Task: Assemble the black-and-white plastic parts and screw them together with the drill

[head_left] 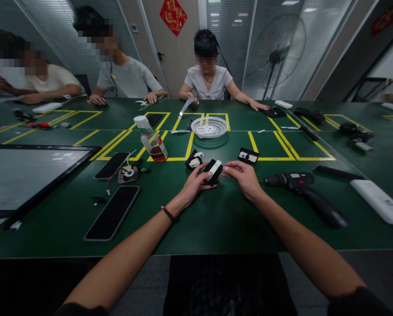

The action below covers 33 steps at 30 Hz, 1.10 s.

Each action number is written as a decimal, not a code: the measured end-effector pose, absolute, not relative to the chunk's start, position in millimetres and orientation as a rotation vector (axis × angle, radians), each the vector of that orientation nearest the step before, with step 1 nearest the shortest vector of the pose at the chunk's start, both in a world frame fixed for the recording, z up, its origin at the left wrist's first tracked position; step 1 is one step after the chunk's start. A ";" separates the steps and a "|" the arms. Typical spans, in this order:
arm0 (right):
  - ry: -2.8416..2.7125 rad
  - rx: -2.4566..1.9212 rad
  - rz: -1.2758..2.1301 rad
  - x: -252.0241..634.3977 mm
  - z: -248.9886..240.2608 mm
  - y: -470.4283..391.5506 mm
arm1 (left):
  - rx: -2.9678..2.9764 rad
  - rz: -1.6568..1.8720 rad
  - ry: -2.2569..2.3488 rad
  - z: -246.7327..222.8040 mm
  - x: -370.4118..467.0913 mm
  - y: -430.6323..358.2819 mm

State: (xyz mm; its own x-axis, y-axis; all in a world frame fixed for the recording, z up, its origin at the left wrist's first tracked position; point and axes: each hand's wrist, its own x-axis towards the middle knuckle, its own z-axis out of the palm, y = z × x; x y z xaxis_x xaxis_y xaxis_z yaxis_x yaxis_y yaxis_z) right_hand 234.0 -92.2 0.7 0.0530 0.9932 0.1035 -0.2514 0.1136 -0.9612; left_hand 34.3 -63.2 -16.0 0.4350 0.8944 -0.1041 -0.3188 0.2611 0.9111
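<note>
My left hand (196, 182) is closed around a small flat black box with a white strip across it (213, 170), held tilted above the table. Thumb and fingertips of my right hand (242, 175) are pinched together just beside the box's right edge; what they hold, if anything, is too small to make out. Just beyond my left hand lies a black piece with white parts inside (195, 159). A similar open black case with white and blue parts (248, 155) rests on the table past my right hand.
A cordless drill (301, 184) and a white power bank (379, 199) lie on the right. Leftward are a phone (113, 213), a small motor-like part with wires (129, 174), a bottle (153, 142) and a large framed panel (34, 175). A white basket (209, 127) stands ahead; several people sit opposite.
</note>
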 end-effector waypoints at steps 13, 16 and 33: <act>-0.919 -0.854 1.347 230.7 0.0 -92.9 | 1.100 1.020 0.809 -23.5 35.4 -59.6; -0.930 -0.840 1.365 230.3 -1.8 -93.2 | 1.111 1.019 0.842 -23.2 35.9 -60.2; -0.977 -0.957 1.368 233.7 -4.1 -93.4 | 1.151 0.964 0.858 -22.7 32.4 -59.9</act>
